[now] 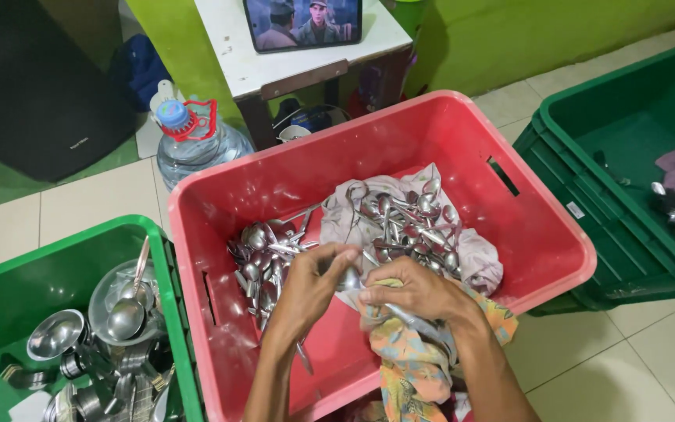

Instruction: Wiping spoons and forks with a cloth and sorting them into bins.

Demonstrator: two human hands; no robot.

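Both hands meet over the red plastic crate (509,195): the left hand (314,277) pinches a shiny steel spoon (348,277), bowl up, handle hidden; the right hand (416,291) clutches a floral patterned cloth (408,367) around it. Loose steel spoons (263,258) lie toward the crate's left wall

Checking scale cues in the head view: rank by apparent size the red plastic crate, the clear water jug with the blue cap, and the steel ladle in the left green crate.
1. Red plastic crate
2. Clear water jug
3. Steel ladle

The jug stands farther away, so its true size is less sure.
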